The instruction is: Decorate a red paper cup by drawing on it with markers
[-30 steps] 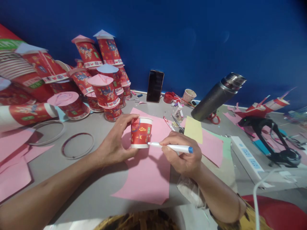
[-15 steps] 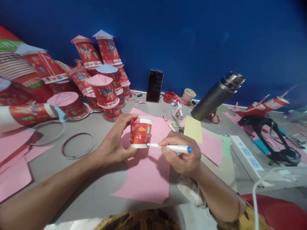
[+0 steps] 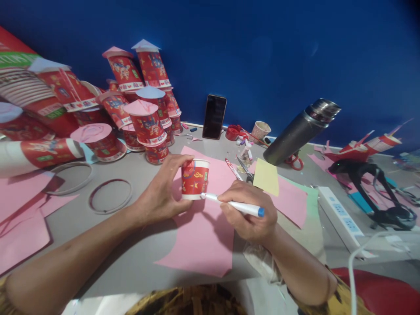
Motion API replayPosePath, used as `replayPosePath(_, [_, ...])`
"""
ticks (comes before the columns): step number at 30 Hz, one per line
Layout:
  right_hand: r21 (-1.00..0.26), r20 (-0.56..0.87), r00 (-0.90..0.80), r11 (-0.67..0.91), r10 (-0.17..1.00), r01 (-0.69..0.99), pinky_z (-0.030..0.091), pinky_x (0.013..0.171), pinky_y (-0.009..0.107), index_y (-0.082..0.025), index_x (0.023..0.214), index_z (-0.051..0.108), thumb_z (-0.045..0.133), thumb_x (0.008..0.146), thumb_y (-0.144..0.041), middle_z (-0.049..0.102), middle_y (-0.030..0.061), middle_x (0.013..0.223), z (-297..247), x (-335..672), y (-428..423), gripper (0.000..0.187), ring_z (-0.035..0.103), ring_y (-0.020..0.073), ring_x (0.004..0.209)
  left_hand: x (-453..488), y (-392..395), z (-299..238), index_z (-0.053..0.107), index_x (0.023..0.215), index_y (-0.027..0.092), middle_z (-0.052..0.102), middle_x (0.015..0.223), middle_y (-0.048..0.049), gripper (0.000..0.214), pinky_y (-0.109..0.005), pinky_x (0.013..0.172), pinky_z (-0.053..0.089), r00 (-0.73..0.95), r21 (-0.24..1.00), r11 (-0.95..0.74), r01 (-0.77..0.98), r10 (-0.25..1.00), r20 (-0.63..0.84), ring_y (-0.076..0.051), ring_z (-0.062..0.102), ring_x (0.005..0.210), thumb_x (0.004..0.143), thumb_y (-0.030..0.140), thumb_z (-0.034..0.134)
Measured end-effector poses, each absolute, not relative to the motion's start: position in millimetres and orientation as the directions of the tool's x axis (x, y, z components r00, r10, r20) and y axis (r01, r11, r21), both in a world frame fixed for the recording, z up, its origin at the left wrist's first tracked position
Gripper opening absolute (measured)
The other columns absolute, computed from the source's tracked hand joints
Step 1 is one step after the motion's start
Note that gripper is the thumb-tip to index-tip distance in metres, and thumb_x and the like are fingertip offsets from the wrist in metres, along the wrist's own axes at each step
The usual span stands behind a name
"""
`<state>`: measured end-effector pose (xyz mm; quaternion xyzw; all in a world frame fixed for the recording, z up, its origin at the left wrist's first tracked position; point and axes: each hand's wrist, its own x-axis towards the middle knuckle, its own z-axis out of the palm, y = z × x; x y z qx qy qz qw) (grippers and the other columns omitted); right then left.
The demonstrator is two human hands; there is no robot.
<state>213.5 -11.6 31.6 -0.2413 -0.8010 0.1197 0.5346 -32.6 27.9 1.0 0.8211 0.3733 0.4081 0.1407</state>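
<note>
Far to my left on the desk (image 3: 138, 262) lies a heap of finished red cups (image 3: 144, 118), turned upside down and stacked in pairs, each capped with a pink or pale blue paper disc or cone, so a good many are already done. Nearer me lie two loose rings (image 3: 110, 195) and offcuts of pink paper.

My left hand (image 3: 160, 197) wraps the paper cup (image 3: 194, 178) from its left side, thumb over the top edge and fingers behind, pressing it mouth-down onto the pink sheet (image 3: 203, 236). This cup has no cap yet. My right hand (image 3: 249, 214) pinches a white marker (image 3: 234, 204) with a blue end cap, its tip touching the sheet right at the cup's rim on the right side. I judge the tracing round the rim is under way; I cannot make out any drawn line, as the cup and my hand hide that part of the sheet.

Further right, a small paper cup (image 3: 260, 129) stands upright near the wall with something thin sticking out of it; what else is inside I cannot tell. A dark flask (image 3: 300, 131) stands with its lid on, contents hidden.
</note>
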Motion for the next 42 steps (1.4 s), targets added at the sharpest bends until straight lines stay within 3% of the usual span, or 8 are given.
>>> replayPosePath(14, [-0.435, 0.769, -0.408, 0.871, 0.492, 0.231, 0.061, 0.066, 0.033, -0.019, 0.110, 0.072, 0.066, 0.099, -0.010, 0.079, 0.0054, 0.082, 23.9, 209.5, -13.4, 0.015, 0.071, 0.0175, 0.069, -29.3, 25.7, -4.8, 0.043, 0.151, 0.027, 0.061, 0.140, -0.0123, 0.082, -0.054, 0.110, 0.054, 0.430, 0.470, -0.720, 0.512, 0.688, 0.585, -0.036, 0.060, 0.128, 0.076, 0.018, 0.075])
replayPosePath(34, [-0.449, 0.782, -0.324, 0.842, 0.532, 0.298, 0.056, 0.057, 0.029, -0.021, 0.097, 0.072, 0.065, 0.094, -0.009, 0.076, 0.0029, 0.074, 34.2, 216.4, -11.9, 0.014, 0.069, 0.0160, 0.061, -31.7, 25.1, 0.1, 0.045, 0.150, 0.028, 0.060, 0.138, -0.0114, 0.080, -0.053, 0.110, 0.057, 0.383, 0.546, -0.715, 0.437, 0.697, 0.606, -0.033, 0.063, 0.127, 0.076, 0.016, 0.073])
replayPosePath(42, [-0.429, 0.806, -0.294, 0.849, 0.514, 0.309, 0.058, 0.058, 0.031, -0.021, 0.100, 0.074, 0.066, 0.093, -0.008, 0.076, 0.0026, 0.074, 34.9, 214.8, -11.5, 0.017, 0.069, 0.0168, 0.061, -33.7, 26.4, -2.2, 0.043, 0.151, 0.029, 0.061, 0.138, -0.0110, 0.080, -0.055, 0.111, 0.055, 0.437, 0.490, -0.711, 0.504, 0.700, 0.565, -0.035, 0.062, 0.129, 0.078, 0.020, 0.077])
